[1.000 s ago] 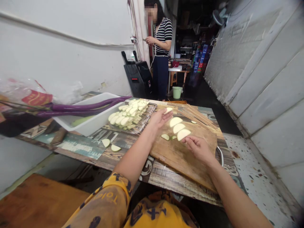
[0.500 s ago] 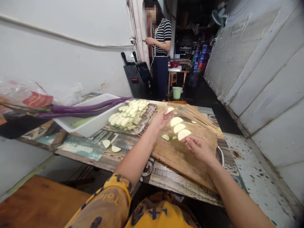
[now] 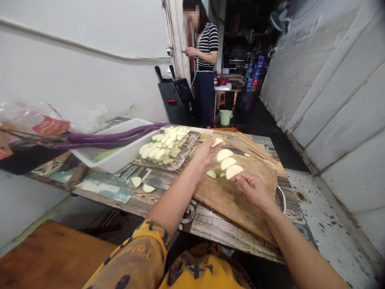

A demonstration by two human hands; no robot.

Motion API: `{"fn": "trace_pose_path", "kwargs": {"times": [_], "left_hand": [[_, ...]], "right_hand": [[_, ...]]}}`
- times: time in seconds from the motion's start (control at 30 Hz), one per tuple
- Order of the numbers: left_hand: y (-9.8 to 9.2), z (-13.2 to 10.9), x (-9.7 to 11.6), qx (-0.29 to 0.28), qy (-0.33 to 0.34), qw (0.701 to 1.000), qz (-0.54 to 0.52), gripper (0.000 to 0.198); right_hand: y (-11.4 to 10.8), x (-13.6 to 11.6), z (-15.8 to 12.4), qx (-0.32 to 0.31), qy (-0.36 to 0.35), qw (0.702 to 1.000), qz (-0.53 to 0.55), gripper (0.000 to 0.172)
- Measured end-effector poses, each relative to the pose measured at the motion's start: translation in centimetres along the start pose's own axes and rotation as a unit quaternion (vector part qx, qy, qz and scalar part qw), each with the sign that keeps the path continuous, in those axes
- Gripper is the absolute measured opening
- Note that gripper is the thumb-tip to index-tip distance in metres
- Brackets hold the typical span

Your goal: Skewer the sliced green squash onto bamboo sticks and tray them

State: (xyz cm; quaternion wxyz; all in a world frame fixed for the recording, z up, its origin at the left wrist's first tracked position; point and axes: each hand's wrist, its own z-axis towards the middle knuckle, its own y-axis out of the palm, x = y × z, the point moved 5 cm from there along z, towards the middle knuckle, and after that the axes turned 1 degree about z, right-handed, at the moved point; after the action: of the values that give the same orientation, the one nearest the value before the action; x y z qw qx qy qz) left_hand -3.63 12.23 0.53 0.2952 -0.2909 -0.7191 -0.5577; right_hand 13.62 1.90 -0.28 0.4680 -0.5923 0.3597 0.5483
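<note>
My left hand (image 3: 206, 151) is closed on a pale half-round vegetable slice (image 3: 217, 142) above the far left part of the wooden cutting board (image 3: 240, 208). My right hand (image 3: 250, 185) pinches the near end of a row of three pale slices (image 3: 228, 163), which appear to be on a skewer; the stick itself is hard to make out. Small green-edged pieces (image 3: 211, 174) lie on the board below the row. Left of my hands, a metal tray (image 3: 196, 138) bears a pile of skewered slices (image 3: 162, 145).
Bare skewers (image 3: 252, 148) lie beyond the board. A white bin (image 3: 105, 163) with long purple eggplants (image 3: 111, 137) is at the left, near plastic bags (image 3: 51, 124). Two loose slices (image 3: 148, 188) rest on the table. A person (image 3: 206, 52) stands beyond, beside a black speaker (image 3: 177, 100).
The whole view has shifted slightly. Both hands keep nearly the same pose, with the slices still in them.
</note>
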Motion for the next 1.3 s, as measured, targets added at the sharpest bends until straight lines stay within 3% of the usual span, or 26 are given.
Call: {"fn": "trace_pose_path", "kwargs": {"times": [0.83, 0.97, 1.07, 1.17, 1.3], "left_hand": [[0.6, -0.4, -1.0, 0.008, 0.004, 1.0, -0.014, 0.003], [1.2, -0.9, -1.0, 0.006, 0.022, 1.0, -0.012, 0.012], [2.4, -2.0, -1.1, -0.059, 0.016, 0.998, -0.014, 0.025], [3.5, -3.2, -2.2, -0.125, -0.04, 0.991, -0.011, 0.032], [4.1, -4.1, -4.3, -0.126, -0.091, 0.988, 0.003, 0.023]], "right_hand": [[0.1, 0.8, 0.2, 0.004, 0.001, 1.0, 0.019, 0.039], [-0.2, 0.7, 0.3, 0.019, -0.002, 1.0, 0.023, 0.04], [-0.5, 0.5, 0.4, 0.036, -0.011, 0.999, 0.025, 0.04], [-0.9, 0.4, 0.4, 0.055, -0.027, 0.998, 0.027, 0.039], [-1.1, 0.6, 0.5, 0.064, -0.048, 0.997, 0.017, 0.04]]}}
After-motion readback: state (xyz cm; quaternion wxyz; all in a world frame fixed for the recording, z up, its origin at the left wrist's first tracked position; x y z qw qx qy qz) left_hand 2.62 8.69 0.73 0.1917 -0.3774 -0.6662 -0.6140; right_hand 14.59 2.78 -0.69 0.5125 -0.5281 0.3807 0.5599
